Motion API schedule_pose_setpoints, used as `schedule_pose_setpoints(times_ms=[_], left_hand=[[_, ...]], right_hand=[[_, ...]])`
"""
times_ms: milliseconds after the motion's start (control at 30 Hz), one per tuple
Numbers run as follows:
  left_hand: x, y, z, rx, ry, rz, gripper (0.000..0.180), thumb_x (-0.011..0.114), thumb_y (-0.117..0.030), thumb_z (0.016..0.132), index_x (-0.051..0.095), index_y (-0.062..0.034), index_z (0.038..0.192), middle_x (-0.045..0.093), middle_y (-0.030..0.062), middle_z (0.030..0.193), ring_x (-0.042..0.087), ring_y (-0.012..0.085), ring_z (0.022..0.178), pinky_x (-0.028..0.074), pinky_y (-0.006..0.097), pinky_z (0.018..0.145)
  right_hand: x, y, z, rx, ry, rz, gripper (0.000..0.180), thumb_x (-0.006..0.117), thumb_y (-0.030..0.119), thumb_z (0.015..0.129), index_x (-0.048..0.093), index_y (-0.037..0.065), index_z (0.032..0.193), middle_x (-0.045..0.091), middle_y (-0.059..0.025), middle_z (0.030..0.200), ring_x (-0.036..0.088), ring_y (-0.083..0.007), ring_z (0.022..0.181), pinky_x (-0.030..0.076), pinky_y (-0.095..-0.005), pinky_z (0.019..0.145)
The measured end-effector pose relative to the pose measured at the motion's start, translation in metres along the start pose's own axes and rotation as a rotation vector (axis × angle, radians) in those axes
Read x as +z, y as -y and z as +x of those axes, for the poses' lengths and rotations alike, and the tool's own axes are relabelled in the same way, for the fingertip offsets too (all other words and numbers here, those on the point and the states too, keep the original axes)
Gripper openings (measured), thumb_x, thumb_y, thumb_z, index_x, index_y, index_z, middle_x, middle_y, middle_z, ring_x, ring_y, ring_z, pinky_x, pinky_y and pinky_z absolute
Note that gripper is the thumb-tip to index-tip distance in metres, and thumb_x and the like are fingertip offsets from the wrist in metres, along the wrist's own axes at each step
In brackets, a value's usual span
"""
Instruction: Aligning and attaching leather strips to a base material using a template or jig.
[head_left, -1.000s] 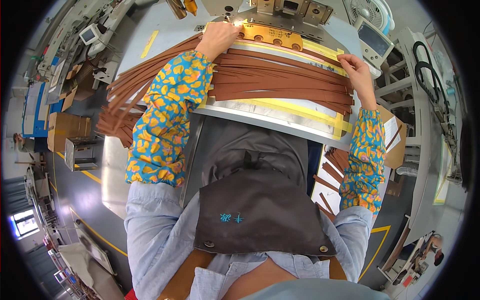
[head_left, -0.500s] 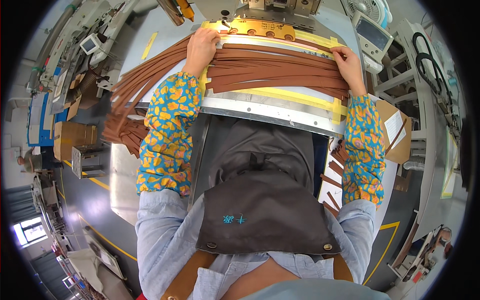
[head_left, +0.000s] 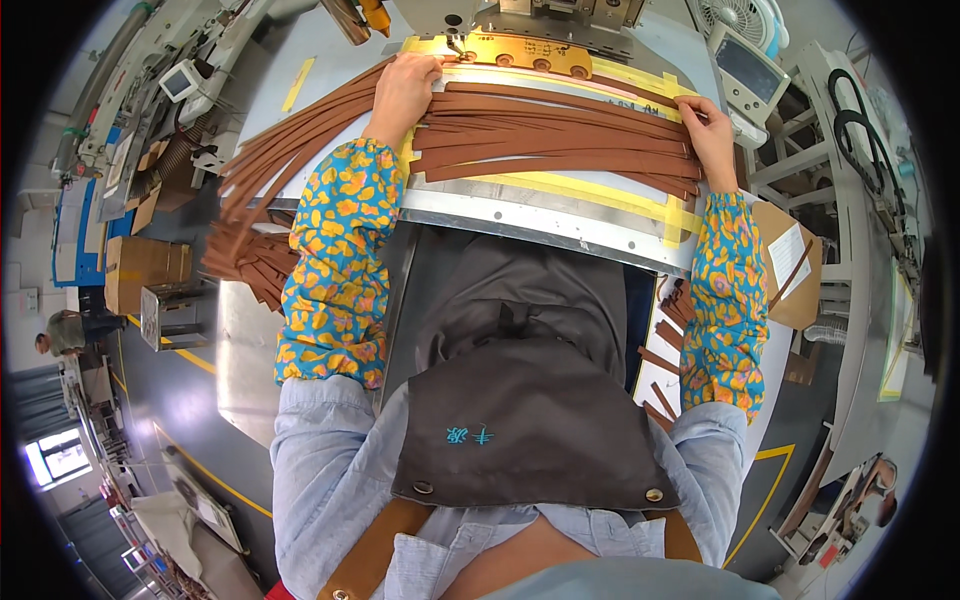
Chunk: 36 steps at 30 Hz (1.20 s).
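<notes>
My left hand (head_left: 404, 97) is closed at the left end of a yellow plate (head_left: 525, 56) with round holes, fingertips pressed down on a thin brown strip (head_left: 640, 94). That strip runs along the plate's near edge to my right hand (head_left: 709, 140), whose thumb and forefinger pinch its right end. Between my hands lies a layer of flat brown strips (head_left: 550, 135), nearer to me than the plate. More brown strips (head_left: 300, 135) fan out left of my left hand and hang over the table's edge. What my left fingertips grip is partly hidden.
A sewing machine head (head_left: 450, 18) stands over the plate's left end, close to my left fingers. The metal table edge (head_left: 500, 217) runs in front of me. A control screen (head_left: 743, 68) and a fan (head_left: 735, 22) stand at the far right. Cardboard boxes (head_left: 145, 275) are at the left.
My right hand has shifted slightly right along the strip's end. My left hand has crept a little right and up. The machine head now shows above the plate's left end.
</notes>
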<state>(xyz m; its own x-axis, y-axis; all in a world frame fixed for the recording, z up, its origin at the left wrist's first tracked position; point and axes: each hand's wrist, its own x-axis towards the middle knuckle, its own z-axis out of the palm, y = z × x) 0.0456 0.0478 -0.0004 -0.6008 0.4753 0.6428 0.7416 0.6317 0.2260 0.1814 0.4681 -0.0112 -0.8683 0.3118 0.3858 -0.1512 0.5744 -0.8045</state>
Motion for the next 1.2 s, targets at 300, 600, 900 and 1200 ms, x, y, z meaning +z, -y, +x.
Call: schedule_pose_setpoints(times_ms=[300, 600, 900, 1200], left_hand=[[0.0012, 0.0028, 0.0000, 0.005, -0.004, 0.005, 0.005, 0.057, -0.007, 0.079, 0.058, -0.0050, 0.074, 0.064, 0.0080, 0.085, 0.057, 0.0280, 0.087, 0.046, 0.039, 0.074], [0.0014, 0.0042, -0.0003, 0.000, -0.006, -0.012, 0.004, 0.057, -0.006, 0.079, 0.058, -0.0045, 0.075, 0.065, 0.0073, 0.086, 0.057, 0.0278, 0.087, 0.046, 0.038, 0.075], [0.0027, 0.0038, 0.0009, -0.001, -0.015, -0.043, 0.005, 0.058, -0.007, 0.079, 0.058, -0.0042, 0.075, 0.065, 0.0068, 0.086, 0.057, 0.0277, 0.086, 0.046, 0.038, 0.073], [0.0033, 0.0071, 0.0003, -0.006, -0.022, -0.074, 0.004, 0.060, -0.007, 0.078, 0.058, -0.0043, 0.075, 0.067, 0.0051, 0.087, 0.058, 0.0265, 0.086, 0.046, 0.038, 0.073]], right_hand=[[0.0027, -0.0019, -0.0001, 0.008, -0.027, 0.035, 0.015, 0.063, 0.013, 0.084, 0.069, 0.003, 0.093, 0.068, -0.0023, 0.081, 0.060, -0.0071, 0.072, 0.047, -0.0221, 0.068], [0.0047, 0.0003, -0.0003, 0.001, -0.033, 0.003, 0.014, 0.064, 0.012, 0.084, 0.069, 0.002, 0.092, 0.068, -0.0028, 0.080, 0.059, -0.0066, 0.071, 0.047, -0.0216, 0.068], [0.0032, -0.0073, 0.0005, -0.014, -0.035, -0.003, 0.014, 0.064, 0.012, 0.084, 0.069, 0.002, 0.091, 0.068, -0.0025, 0.080, 0.059, -0.0063, 0.070, 0.047, -0.0214, 0.067], [0.0046, -0.0072, 0.0004, -0.012, -0.031, -0.010, 0.014, 0.064, 0.013, 0.084, 0.069, 0.003, 0.091, 0.068, -0.0021, 0.079, 0.059, -0.0063, 0.069, 0.047, -0.0216, 0.065]])
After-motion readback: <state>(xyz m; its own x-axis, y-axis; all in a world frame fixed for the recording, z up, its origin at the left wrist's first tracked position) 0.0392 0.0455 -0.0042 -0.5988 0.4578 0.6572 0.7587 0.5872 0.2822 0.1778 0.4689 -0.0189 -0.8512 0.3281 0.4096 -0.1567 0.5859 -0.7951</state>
